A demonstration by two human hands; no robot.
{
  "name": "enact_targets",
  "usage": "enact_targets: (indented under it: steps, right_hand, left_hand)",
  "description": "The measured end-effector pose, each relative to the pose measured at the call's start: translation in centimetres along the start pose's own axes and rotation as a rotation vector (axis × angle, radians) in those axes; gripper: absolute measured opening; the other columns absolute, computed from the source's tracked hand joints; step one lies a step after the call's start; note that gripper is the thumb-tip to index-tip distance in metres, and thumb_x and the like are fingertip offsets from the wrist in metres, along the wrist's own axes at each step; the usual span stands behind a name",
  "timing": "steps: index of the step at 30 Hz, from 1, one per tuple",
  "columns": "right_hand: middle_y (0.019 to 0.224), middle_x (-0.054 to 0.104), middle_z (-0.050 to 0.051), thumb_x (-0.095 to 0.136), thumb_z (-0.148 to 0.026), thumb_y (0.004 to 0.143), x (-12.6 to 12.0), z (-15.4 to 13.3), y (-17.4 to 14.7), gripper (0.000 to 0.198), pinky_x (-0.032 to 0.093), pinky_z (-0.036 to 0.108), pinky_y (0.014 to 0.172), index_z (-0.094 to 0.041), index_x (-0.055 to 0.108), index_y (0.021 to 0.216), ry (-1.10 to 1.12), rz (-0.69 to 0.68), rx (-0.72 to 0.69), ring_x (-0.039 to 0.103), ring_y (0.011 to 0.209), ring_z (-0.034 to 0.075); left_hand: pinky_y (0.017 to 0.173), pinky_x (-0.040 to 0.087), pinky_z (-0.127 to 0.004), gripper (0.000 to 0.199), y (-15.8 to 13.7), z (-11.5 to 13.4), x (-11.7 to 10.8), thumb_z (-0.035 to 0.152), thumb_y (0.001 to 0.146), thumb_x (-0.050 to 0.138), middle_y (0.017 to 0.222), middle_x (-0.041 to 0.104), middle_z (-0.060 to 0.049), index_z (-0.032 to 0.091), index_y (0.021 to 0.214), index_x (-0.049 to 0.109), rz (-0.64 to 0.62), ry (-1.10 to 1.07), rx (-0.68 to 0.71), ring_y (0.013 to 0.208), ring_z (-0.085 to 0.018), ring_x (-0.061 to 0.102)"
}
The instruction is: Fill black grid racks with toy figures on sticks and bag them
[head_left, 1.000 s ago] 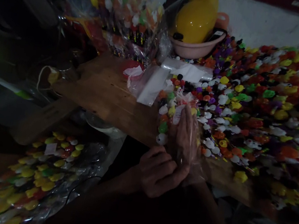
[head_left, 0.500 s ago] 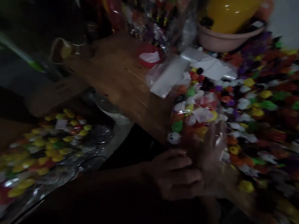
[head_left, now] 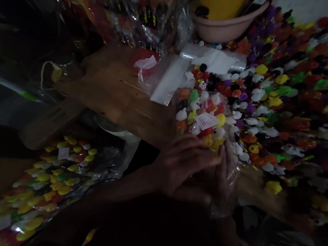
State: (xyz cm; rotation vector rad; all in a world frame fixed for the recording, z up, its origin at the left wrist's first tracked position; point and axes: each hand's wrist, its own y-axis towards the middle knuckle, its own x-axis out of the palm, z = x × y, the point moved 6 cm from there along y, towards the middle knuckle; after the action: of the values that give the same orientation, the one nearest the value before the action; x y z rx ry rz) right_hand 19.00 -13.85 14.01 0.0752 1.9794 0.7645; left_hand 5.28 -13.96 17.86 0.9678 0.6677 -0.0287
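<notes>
A clear plastic bag (head_left: pixel 195 109) filled with small colourful figures lies at the near edge of the wooden table, a printed white label (head_left: pixel 206 121) inside it. My left hand (head_left: pixel 181 162) is at the bag's near end, fingers bent over the plastic and pointing toward my other hand. Beside it, my right hand (head_left: pixel 226 174) has its fingers together on the loose plastic of the bag's mouth, with some of that film over the hand. The fingertips of both hands come close together there. Dim light and blur hide the exact grip.
Loose small figures (head_left: pixel 281 90) heap across the table's right side. Flat clear bags (head_left: pixel 170 79), a red bowl (head_left: pixel 145 61) and a pink basin (head_left: pixel 223 27) with a yellow object stand behind. Filled bags (head_left: pixel 52 180) lie low at left. Bare wood (head_left: pixel 109 78) shows left of the bag.
My left hand has moved up onto the bag's near end, its fingers stretching further forward. My right hand has drawn closer to it. The view has shifted, and the label shows clearly now.
</notes>
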Motion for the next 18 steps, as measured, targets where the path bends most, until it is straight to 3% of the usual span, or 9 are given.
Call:
enact_targets:
  steps: [3, 6, 10, 18]
  right_hand:
    - [0.163, 0.036, 0.014, 0.051, -0.022, 0.097, 0.8, -0.2, 0.1, 0.082, 0.037, 0.067, 0.119, -0.029, 0.007, 0.165, 0.020, 0.001, -0.041, 0.032, 0.152, 0.036]
    - [0.164, 0.036, 0.007, 0.053, -0.020, 0.096, 1.1, 1.2, 0.2, 0.081, 0.036, 0.065, 0.120, -0.036, 0.011, 0.163, 0.069, 0.023, -0.030, 0.035, 0.151, 0.033]
    - [0.167, 0.029, -0.005, 0.051, -0.014, 0.095, 1.2, 2.1, 0.2, 0.081, 0.041, 0.057, 0.122, -0.048, 0.016, 0.160, 0.185, 0.043, -0.039, 0.035, 0.151, 0.028]
    - [0.163, 0.037, 0.007, 0.056, -0.027, 0.097, 2.1, 1.6, 0.8, 0.081, 0.036, 0.063, 0.122, -0.040, 0.008, 0.162, 0.117, -0.024, -0.043, 0.025, 0.155, 0.033]
  left_hand:
    - [0.122, 0.032, -0.050, 0.045, 1.8, -3.2, 1.6, 0.034, 0.104, 0.038, 0.150, 0.056, -0.010, 0.015, 0.143, 0.052, -0.246, 0.231, -0.113, 0.148, -0.029, 0.041]
    - [0.123, 0.029, -0.053, 0.045, 2.3, -6.1, 2.7, 0.025, 0.103, 0.039, 0.154, 0.052, -0.010, 0.014, 0.144, 0.051, -0.372, 0.339, -0.190, 0.148, -0.028, 0.041]
    - [0.123, 0.030, -0.049, 0.042, 1.6, -7.2, 2.6, 0.023, 0.102, 0.041, 0.151, 0.055, -0.010, 0.013, 0.140, 0.054, -0.360, 0.368, -0.221, 0.146, -0.023, 0.044]
    - [0.119, 0.037, -0.047, 0.037, 1.1, -6.2, 1.8, 0.017, 0.098, 0.046, 0.138, 0.066, -0.008, 0.015, 0.132, 0.061, -0.248, 0.319, -0.092, 0.136, -0.021, 0.057]
